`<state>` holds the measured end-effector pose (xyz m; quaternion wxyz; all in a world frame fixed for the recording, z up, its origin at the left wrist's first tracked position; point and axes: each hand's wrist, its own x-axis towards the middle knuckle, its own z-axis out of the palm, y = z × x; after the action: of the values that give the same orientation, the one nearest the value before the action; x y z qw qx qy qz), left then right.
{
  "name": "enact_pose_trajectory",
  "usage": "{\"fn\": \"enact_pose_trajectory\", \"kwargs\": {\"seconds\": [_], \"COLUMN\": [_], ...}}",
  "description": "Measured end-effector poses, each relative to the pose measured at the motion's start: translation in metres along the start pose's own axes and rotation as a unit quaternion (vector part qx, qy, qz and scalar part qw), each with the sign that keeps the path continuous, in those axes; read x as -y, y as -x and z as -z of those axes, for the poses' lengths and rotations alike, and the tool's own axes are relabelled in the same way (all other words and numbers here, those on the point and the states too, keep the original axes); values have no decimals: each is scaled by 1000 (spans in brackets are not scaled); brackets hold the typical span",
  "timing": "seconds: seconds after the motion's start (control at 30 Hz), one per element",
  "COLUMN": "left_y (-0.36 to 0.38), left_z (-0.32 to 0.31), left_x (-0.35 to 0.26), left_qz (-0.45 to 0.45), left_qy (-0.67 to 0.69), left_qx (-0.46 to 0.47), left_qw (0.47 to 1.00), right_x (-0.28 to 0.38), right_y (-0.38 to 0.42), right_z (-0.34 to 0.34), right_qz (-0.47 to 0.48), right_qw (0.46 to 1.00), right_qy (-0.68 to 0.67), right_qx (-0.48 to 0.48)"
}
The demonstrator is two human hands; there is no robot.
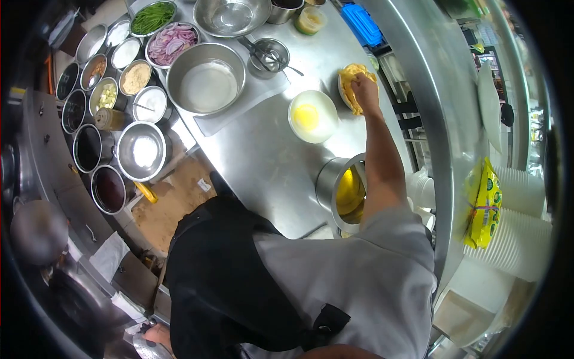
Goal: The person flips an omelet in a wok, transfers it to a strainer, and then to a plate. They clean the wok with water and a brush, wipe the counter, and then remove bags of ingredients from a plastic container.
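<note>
My right hand (365, 93) reaches to the far right of the steel table (251, 161). Its fingers are closed on yellow, crinkled food (351, 72) that fills a round bowl. Next to this, a white bowl (327, 128) holds a yellow, egg-like pool. Nearer my body, a deep metal pot (326, 188) contains yellow liquid, partly hidden by my forearm. Down at the lower left, only part of my left hand (159, 336) shows past the black apron, beside a round metal utensil with holes (145, 348); its fingers are hidden.
A wide steel basin (179, 99), a small pot with utensils (269, 70), sliced red onions (170, 45) and green vegetables (153, 18) stand at the back left. Several metal containers hold sauces and powders. Stacked white containers (520, 227) and a yellow packet (485, 206) sit right.
</note>
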<state>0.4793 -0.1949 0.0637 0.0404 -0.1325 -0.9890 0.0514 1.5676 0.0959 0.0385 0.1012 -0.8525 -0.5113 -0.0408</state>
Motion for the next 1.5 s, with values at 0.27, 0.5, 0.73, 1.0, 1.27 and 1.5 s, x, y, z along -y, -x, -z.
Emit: {"fn": "enact_pose_trajectory", "kwargs": {"seconds": [0.27, 0.5, 0.73, 1.0, 1.27, 1.5], "left_y": [-12, -9, -62, -169, -203, -136], "left_z": [-13, -57, -51, -100, -140, -60], "left_x": [3, -7, -24, 45, 70, -15], "left_qz": [-49, 166, 306, 298, 165, -49], "left_qy": [-41, 459, 789, 793, 709, 639], "left_qx": [7, 8, 34, 103, 170, -30], "left_qw": [998, 873, 531, 521, 664, 767], "right_x": [-61, -158, -35, 91, 222, 253], "right_y": [-3, 6, 21, 51, 142, 177], "right_z": [19, 3, 11, 53, 94, 130], "right_qz": [-166, 204, 109, -22, -144, -210], "right_qw": [893, 925, 983, 817, 730, 781], "right_qy": [-411, -320, -132, -576, -666, -577], "right_qx": [-76, -19, -66, 9, -61, -115]}}
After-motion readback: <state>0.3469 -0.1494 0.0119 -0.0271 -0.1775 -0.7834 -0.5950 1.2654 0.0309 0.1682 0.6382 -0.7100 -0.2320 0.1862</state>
